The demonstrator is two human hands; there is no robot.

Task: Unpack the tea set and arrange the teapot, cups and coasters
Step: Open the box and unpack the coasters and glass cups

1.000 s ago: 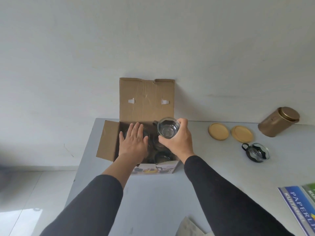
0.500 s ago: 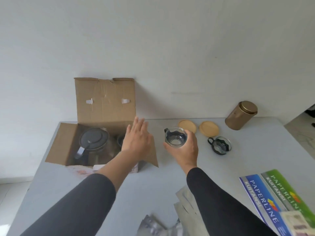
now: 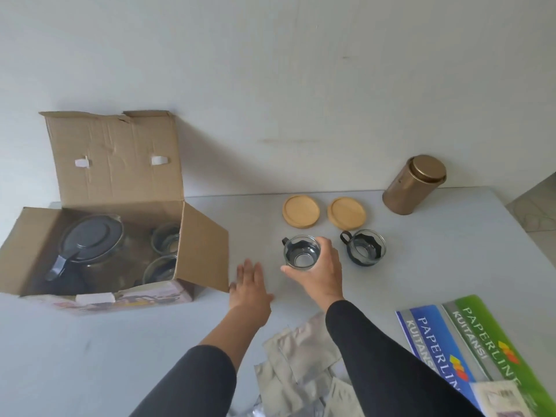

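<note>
My right hand (image 3: 319, 273) grips a glass cup with a black holder (image 3: 301, 251) just in front of the left of two round wooden coasters (image 3: 301, 211), (image 3: 346, 213). A second glass cup (image 3: 366, 250) stands on the table to its right. My left hand (image 3: 249, 291) hovers flat with straight fingers beside the flap of the open cardboard box (image 3: 198, 245). Inside the box lie a glass teapot with a dark lid (image 3: 87, 242) and two more cups (image 3: 165, 237), (image 3: 159, 269).
A gold tin canister (image 3: 413, 183) stands at the back right by the wall. Blue and green Paperline receipt books (image 3: 469, 347) lie at the front right. Silver foil pouches (image 3: 301, 365) lie near the front edge between my arms. The table (image 3: 90, 356) is grey.
My right hand has carried the cup out of the box and rightward to a spot in front of the coasters. My left hand left the box and moved right over the table.
</note>
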